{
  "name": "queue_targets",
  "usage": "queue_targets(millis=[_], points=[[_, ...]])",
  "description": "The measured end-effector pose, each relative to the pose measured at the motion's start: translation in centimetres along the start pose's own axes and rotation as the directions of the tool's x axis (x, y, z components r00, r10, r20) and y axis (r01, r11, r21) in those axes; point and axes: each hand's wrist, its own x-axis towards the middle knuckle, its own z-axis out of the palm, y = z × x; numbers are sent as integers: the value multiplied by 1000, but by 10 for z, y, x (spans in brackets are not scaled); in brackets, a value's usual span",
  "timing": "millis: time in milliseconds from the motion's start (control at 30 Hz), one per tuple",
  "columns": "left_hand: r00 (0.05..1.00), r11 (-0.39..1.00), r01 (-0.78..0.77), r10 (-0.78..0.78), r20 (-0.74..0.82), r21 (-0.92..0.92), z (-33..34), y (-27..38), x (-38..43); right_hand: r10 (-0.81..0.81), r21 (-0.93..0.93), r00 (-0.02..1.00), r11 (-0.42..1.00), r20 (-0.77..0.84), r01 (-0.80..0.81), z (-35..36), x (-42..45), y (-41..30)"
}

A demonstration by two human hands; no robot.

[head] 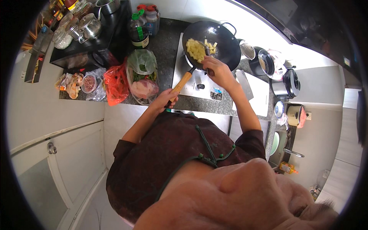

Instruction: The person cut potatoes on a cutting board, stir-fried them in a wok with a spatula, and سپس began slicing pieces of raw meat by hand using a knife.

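A dark wok sits tilted over the gas stove. My left hand is closed around the wok's wooden handle. Inside the wok lie pale yellow food pieces, most heaped at its left side. My right hand grips the dark handle of a cooking utensil that reaches into the wok at the food. The utensil's lower end is partly hidden among the pieces, so its exact kind cannot be told.
A cleaver lies on a white cutting board to the right. Bagged raw meat, a red plastic bag and a dark bottle stand left of the stove. Pots and a rice cooker are farther right.
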Motion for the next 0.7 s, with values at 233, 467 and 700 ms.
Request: queue_targets(millis=[233,467,700], points=[[1000,1000,3,-3,-1,-10,0,2,1,24,32,985,999,171,-30,-13,-10,-42],[1000,1000,18,-18,4,-3,-2,1,1,72,-111,997,991,28,-69,-3,-15,3],[1000,1000,4,-4,14,4,-3,2,3,-14,-117,994,993,105,27,8,-27,-8]])
